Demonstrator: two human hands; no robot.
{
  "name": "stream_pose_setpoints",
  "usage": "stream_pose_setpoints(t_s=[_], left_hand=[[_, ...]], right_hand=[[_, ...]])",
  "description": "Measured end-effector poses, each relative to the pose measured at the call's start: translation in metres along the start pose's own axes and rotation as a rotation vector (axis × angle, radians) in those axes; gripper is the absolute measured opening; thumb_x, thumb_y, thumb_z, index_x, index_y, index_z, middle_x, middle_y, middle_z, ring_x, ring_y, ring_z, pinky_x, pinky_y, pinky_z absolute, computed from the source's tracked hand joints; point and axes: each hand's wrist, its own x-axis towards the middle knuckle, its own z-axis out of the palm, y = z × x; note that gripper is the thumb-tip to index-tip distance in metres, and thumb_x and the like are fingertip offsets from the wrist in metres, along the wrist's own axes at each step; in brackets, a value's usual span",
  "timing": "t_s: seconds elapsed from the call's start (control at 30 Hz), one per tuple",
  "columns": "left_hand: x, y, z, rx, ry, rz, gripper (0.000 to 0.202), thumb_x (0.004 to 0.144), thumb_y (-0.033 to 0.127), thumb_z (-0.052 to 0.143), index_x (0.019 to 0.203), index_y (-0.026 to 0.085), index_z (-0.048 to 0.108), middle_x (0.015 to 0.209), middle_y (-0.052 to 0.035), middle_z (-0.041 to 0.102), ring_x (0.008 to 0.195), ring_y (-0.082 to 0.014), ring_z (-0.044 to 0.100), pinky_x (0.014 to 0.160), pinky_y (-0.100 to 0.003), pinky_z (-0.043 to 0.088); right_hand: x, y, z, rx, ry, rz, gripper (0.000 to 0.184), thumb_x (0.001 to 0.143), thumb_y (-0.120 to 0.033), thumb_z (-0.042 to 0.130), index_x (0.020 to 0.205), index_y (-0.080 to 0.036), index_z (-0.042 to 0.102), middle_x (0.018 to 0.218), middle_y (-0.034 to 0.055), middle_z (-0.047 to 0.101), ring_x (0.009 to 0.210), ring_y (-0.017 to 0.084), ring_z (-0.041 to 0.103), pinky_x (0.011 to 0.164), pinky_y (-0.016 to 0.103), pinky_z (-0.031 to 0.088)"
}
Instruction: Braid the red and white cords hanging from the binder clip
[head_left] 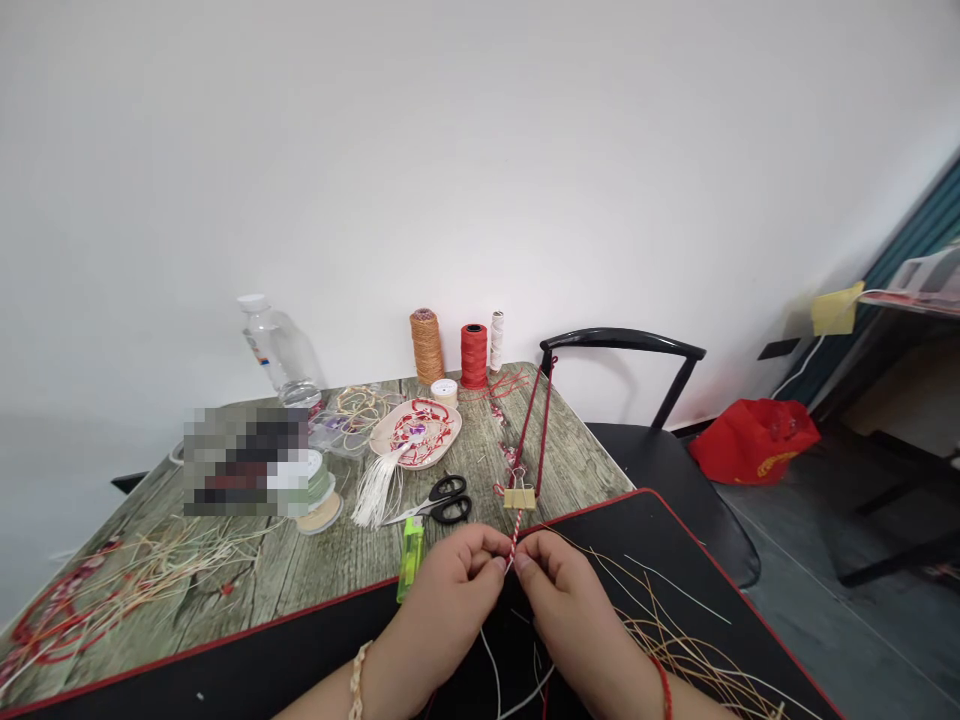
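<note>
The left hand (448, 597) and the right hand (561, 612) meet at the centre of the view, their thumbs and forefingers closed in a narrow pinch on a slim red-and-white twisted cord (513, 546). The cord rises at 12 o'clock from the hands to a gold metal binder clip (519, 498), which grips it at the near end of a long dark red cord loop (536, 430). A short stretch between clip and fingertips is already tightly twisted. Below the pinch, loose pale tan and white strands (675, 640) fan out unworked towards 4 o'clock across a black mat with a red edge (697, 540).

On the weathered grey wood-grain table (225, 570), black-handled steel scissors (439, 503) lie at 11 o'clock, just beyond a lime-green lighter (410, 560). Further out are an oval cream dish with red cordwork (415, 433), a white tassel (377, 487), and upright spools of orange twine (427, 346) and red thread (474, 355). A clear plastic bottle (274, 345) stands near the wall at 11 o'clock. Beyond the table, a black metal-backed chair (622, 345) sits at 1 o'clock, and a red plastic bag (754, 440) lies on the grey floor at 2 o'clock.
</note>
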Motion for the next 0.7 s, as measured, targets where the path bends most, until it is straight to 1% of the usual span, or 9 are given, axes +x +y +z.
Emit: stream_pose_setpoints(t_s=[0.1,0.2,0.27,0.33,0.43,0.5,0.57,0.7], left_hand=[[-0.001,0.000,0.000,0.039,-0.015,0.034,0.015,0.077,0.026,0.053,0.085,0.016,0.060,0.056,0.0081,0.044,0.051,-0.0091,0.029,0.050,-0.023,0.021],[-0.001,-0.002,0.001,0.097,-0.027,0.032,0.014,0.080,0.026,0.050,0.087,0.017,0.059,0.054,0.0098,0.038,0.049,-0.0092,0.026,0.048,-0.023,0.019],[-0.001,-0.003,0.002,0.134,-0.021,0.038,0.014,0.082,0.025,0.048,0.089,0.018,0.057,0.053,0.0104,0.035,0.048,-0.0097,0.026,0.048,-0.023,0.019],[-0.002,-0.004,0.001,0.158,-0.014,0.068,0.013,0.083,0.022,0.046,0.092,0.020,0.055,0.054,0.0106,0.034,0.048,-0.0102,0.027,0.048,-0.023,0.020],[-0.004,-0.006,-0.002,0.238,0.004,0.157,0.010,0.083,0.017,0.044,0.086,0.023,0.051,0.055,0.0102,0.034,0.050,-0.0109,0.028,0.049,-0.024,0.021],[-0.005,-0.005,-0.005,0.348,0.021,0.221,0.012,0.083,0.014,0.043,0.081,0.023,0.052,0.057,0.0086,0.037,0.053,-0.0113,0.032,0.052,-0.024,0.024],[-0.006,-0.004,-0.007,0.454,0.025,0.244,0.016,0.084,0.015,0.042,0.081,0.022,0.055,0.060,0.0069,0.044,0.054,-0.0118,0.036,0.054,-0.025,0.026],[-0.007,0.000,-0.008,0.515,-0.003,0.194,0.019,0.088,0.023,0.046,0.091,0.023,0.065,0.062,0.0048,0.053,0.055,-0.0125,0.042,0.054,-0.025,0.028]], right_hand=[[0.000,0.000,0.001,0.104,0.023,0.088,0.020,0.083,-0.034,0.055,0.070,-0.019,0.055,0.062,-0.0027,0.048,0.056,0.013,0.041,0.054,0.025,0.034],[0.000,-0.001,0.002,0.207,-0.002,0.222,0.026,0.080,-0.044,0.061,0.070,-0.021,0.054,0.051,-0.0088,0.034,0.042,0.008,0.025,0.043,0.024,0.022],[0.000,-0.002,0.002,0.263,-0.030,0.271,0.029,0.078,-0.047,0.064,0.071,-0.021,0.052,0.048,-0.0105,0.031,0.039,0.007,0.020,0.041,0.024,0.016],[0.000,-0.004,0.001,0.321,-0.045,0.294,0.031,0.077,-0.048,0.065,0.072,-0.021,0.051,0.048,-0.0111,0.030,0.039,0.006,0.018,0.040,0.023,0.012],[-0.002,-0.009,-0.001,0.417,-0.066,0.318,0.032,0.076,-0.048,0.066,0.072,-0.021,0.048,0.048,-0.0120,0.028,0.040,0.005,0.015,0.040,0.022,0.010],[-0.003,-0.013,-0.002,0.467,-0.085,0.334,0.034,0.074,-0.048,0.067,0.070,-0.021,0.046,0.047,-0.0129,0.026,0.041,0.004,0.014,0.040,0.022,0.008],[-0.003,-0.015,-0.002,0.503,-0.093,0.350,0.036,0.073,-0.049,0.067,0.070,-0.021,0.045,0.046,-0.0135,0.026,0.040,0.004,0.013,0.039,0.021,0.008],[-0.004,-0.015,-0.003,0.545,-0.092,0.353,0.036,0.073,-0.049,0.067,0.071,-0.021,0.044,0.046,-0.0136,0.028,0.040,0.003,0.014,0.039,0.020,0.008]])
